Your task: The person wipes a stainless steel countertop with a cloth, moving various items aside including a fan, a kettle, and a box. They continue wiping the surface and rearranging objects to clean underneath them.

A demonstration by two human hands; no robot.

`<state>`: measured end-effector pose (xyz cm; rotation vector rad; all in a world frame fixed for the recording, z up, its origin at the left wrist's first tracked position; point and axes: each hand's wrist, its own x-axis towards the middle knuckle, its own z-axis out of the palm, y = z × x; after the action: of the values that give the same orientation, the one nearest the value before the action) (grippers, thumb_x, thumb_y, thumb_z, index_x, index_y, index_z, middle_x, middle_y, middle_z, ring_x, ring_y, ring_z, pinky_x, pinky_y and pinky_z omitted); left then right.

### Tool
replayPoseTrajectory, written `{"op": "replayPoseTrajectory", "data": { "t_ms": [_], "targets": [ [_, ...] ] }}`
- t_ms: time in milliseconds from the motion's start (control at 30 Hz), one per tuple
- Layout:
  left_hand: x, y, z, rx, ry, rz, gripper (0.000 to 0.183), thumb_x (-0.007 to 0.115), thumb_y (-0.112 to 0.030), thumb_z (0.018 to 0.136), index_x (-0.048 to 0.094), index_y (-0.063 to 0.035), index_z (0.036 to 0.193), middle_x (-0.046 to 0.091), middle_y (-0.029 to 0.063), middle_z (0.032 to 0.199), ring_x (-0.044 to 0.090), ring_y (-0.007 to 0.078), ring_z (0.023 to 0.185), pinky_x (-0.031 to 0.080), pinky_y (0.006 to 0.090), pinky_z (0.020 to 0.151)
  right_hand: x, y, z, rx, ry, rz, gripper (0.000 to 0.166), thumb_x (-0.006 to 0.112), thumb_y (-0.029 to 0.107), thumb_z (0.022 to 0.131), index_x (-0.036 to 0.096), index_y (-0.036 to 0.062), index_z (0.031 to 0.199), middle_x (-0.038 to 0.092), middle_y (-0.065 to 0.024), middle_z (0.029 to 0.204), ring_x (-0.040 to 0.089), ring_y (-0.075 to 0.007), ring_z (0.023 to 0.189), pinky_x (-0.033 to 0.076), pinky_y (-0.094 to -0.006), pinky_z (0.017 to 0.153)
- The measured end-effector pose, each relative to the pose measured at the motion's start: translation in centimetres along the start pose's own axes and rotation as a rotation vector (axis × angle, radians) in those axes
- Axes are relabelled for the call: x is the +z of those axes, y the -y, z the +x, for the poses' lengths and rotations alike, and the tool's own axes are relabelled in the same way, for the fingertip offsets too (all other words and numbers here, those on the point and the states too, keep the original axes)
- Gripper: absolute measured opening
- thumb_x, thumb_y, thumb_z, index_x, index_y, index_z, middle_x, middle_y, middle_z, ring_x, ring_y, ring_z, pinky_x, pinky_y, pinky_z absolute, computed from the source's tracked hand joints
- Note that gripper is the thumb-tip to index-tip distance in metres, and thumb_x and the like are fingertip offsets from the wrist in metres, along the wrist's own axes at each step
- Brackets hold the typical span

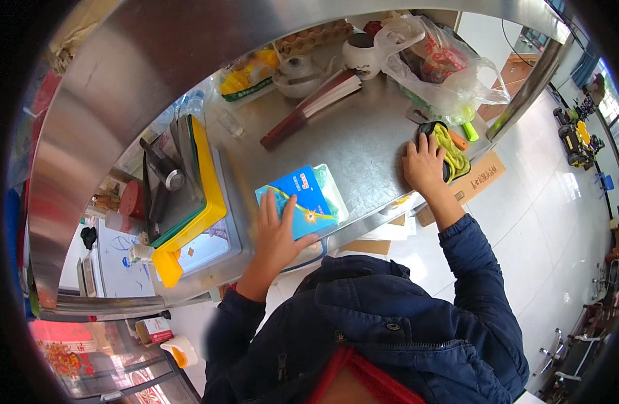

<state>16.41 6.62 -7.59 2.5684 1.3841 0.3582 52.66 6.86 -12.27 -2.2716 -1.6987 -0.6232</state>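
Observation:
My left hand (276, 236) lies over the near left part of a blue box (303, 194) with printed writing, fingers spread across its top and thumb at its near edge. Under the box's right side sticks out a white tray (334, 189) with pale green wrapping. At the counter's right end, my right hand (424, 164) rests against a black holder (426, 127) with a crumpled yellow-green cloth (453, 154) in it. Its fingertips reach over the holder's left side; whether they grip it is hidden. An orange handle (458, 141) lies beyond the cloth.
A dark red book (309, 108) lies mid-counter on the steel top (360, 136). Behind it stand a glass teapot (297, 76), a white jar (362, 55) and a plastic bag (440, 65). Left are a yellow-edged folder rack (208, 187) and a black flashlight (165, 169). A cardboard box (471, 184) lies below.

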Motion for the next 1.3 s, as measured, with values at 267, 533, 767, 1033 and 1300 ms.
{"op": "replayPoseTrajectory", "data": {
  "t_ms": [267,533,767,1033,1300],
  "targets": [
    [1.0,0.6,4.6,-0.001,-0.012,0.058,0.087,0.078,-0.048,0.070,0.042,-0.0059,0.138,0.021,0.0294,0.148,0.022,0.0454,0.137,0.025,0.0527,0.109,-0.8,3.7,0.8,-0.417,-0.041,0.660,0.026,0.057,0.002,0.074,0.057,-0.0003,0.100,0.056,-0.0225,0.102,0.054,-0.0381,0.097,0.045,-0.0449,0.087],
    [-3.3,-0.4,9.7,-0.128,0.194,0.300,0.075,0.064,-0.052,0.082,0.043,-0.0073,0.138,0.038,0.0211,0.143,0.035,0.0412,0.130,0.030,0.0574,0.103,-0.3,4.8,3.0,-0.701,0.111,0.425,0.048,0.050,0.045,0.091,0.055,0.0170,0.130,0.038,-0.0113,0.145,0.023,-0.0358,0.138,0.020,-0.0700,0.102],
    [-1.0,4.8,20.2,-0.146,-0.048,0.216,0.059,0.058,-0.040,0.089,0.042,-0.0064,0.135,0.046,0.0168,0.137,0.041,0.0367,0.128,0.024,0.0623,0.105,5.1,5.8,10.6,-0.510,0.242,0.413,0.048,0.042,0.046,0.095,0.052,0.0199,0.133,0.029,-0.0100,0.151,0.017,-0.0360,0.141,0.019,-0.0652,0.107],
    [2.5,8.0,24.0,-0.125,-0.022,0.151,0.037,0.061,-0.022,0.090,0.052,-0.0019,0.119,0.055,0.0218,0.117,0.054,0.0404,0.107,0.040,0.0505,0.097,8.1,3.7,15.3,0.049,0.318,0.264,0.051,0.039,0.042,0.096,0.043,0.0192,0.141,0.023,-0.0121,0.154,0.011,-0.0366,0.144,0.013,-0.0655,0.108],
    [-0.1,7.8,19.9,-0.141,-0.032,0.132,0.032,0.060,-0.014,0.087,0.054,0.0018,0.114,0.056,0.0235,0.113,0.053,0.0414,0.106,0.044,0.0480,0.092,11.6,4.3,18.5,0.261,0.149,0.168,0.053,0.042,0.037,0.094,0.042,0.0126,0.141,0.029,-0.0160,0.151,0.021,-0.0429,0.139,0.014,-0.0679,0.106]
  ]
}}
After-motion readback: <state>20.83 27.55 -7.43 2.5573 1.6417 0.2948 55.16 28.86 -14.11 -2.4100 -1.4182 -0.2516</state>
